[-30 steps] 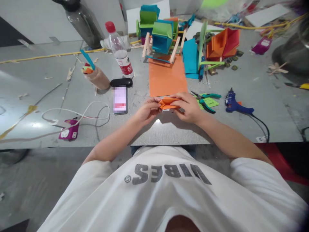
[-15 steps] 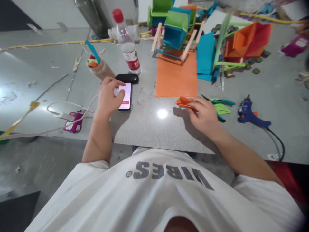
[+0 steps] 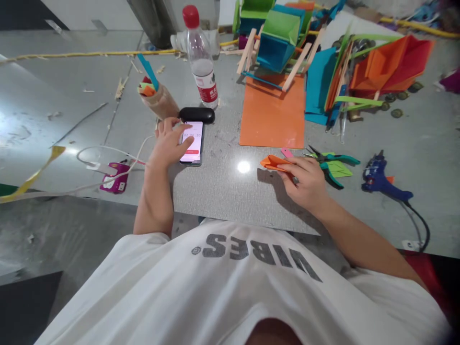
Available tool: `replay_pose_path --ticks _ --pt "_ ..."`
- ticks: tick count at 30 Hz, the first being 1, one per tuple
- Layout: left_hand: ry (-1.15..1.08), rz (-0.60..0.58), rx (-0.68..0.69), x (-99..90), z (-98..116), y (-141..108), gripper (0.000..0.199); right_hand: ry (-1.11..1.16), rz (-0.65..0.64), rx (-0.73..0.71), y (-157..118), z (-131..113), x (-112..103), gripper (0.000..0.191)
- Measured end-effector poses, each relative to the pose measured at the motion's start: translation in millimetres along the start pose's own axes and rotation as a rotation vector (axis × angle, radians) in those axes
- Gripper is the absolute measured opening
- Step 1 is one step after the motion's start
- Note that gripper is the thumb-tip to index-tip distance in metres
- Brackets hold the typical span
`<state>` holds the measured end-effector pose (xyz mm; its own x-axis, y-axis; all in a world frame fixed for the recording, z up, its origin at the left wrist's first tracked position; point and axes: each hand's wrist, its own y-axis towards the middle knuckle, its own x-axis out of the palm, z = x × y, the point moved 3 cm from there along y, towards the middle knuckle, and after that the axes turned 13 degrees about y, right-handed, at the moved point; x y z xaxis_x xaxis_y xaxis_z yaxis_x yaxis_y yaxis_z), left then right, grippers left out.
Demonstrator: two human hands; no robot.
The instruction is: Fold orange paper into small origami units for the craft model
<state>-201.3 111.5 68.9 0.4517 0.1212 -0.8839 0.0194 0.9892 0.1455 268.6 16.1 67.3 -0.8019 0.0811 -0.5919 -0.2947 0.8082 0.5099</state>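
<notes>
My left hand [image 3: 171, 143] is open over a smartphone [image 3: 192, 155], its thumb and forefinger apart above the lit screen. The phone lies flat beside a black oblong case [image 3: 197, 115]. Folded orange paper [image 3: 272, 162] is pinched between the thumb and fingers of my right hand [image 3: 304, 181], just above the table. Behind that hand lie pliers with teal handles [image 3: 336, 158] on pieces of green paper [image 3: 339, 168]. A small pink piece [image 3: 286, 152] shows beyond the fingertips. An orange sheet [image 3: 273, 117] lies flat farther back.
A bottle with a red cap [image 3: 203, 72] and a cup of coloured strips [image 3: 158, 98] stand at back left. Paper-and-stick models [image 3: 280, 43] fill the back right. A blue glue gun [image 3: 384, 177] lies right; a purple power strip [image 3: 115, 177] with cables lies left.
The view has shifted slightly, so most things on the table sit farther right. Digits now show on the phone screen. My right hand keeps hold of the folded orange paper.
</notes>
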Motion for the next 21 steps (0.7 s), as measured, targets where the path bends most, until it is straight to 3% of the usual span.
replay_pose_path --ticks 4,8,11,13,16,18,21 --pt "-0.041 0.083 -0.011 -6.2 0.9 -1.0 0.054 0.001 -0.011 0.013 -0.5 3.4 1.2 0.016" --pt "-0.056 0.051 -0.006 -5.6 -3.4 -0.9 0.048 -0.005 -0.042 0.020 1.5 7.1 2.7 0.018" --pt "-0.081 0.083 0.053 -0.8 7.1 -2.3 0.049 0.014 -0.043 0.009 3.2 5.9 4.4 0.020" --pt "-0.162 0.113 0.146 5.9 30.0 -8.0 0.042 0.047 -0.016 0.001 3.2 2.3 5.5 0.022" --pt "-0.390 0.096 0.280 17.5 84.7 -27.2 0.032 0.092 0.020 0.016 0.7 -5.9 8.2 0.023" --pt "-0.495 -0.040 0.343 24.5 125.8 -44.2 0.035 0.108 0.043 0.020 -2.1 -12.4 10.3 0.025" --pt "-0.604 -0.238 0.320 30.1 172.0 -65.2 0.028 0.143 0.104 -0.031 -6.3 -21.7 12.2 0.027"
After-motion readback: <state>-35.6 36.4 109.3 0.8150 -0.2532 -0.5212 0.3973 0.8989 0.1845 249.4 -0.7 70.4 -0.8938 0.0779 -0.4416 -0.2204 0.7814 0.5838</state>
